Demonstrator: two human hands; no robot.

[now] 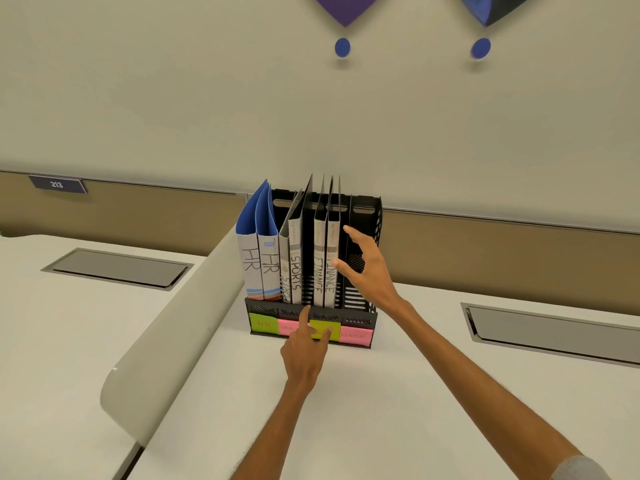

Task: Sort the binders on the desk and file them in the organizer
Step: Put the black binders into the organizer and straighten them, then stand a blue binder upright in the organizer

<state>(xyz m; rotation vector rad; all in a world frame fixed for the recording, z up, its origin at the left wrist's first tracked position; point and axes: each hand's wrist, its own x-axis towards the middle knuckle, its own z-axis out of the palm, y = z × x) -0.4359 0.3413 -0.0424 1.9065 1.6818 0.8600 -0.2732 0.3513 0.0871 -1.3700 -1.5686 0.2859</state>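
Six binders (pixel 296 268) stand filed in the black organizer (pixel 376 216) at the tabletop's (pixel 346 410) far edge, right hand (pixel 367 268) spread with fingertips on the rightmost spine, left hand (pixel 304 355) forefinger out on the front lip; they look thin, light and floppy, so best pinched at the spine.

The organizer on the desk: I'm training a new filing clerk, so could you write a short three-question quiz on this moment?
1. True or false: the rightmost slot of the organizer holds a binder.
2. How many FINANCE binders stand in it? A) one B) two C) three
3. Fill in: the green sticky note below the blue-lined binders reads ___.
Key: 1 false; 2 B; 3 HR.
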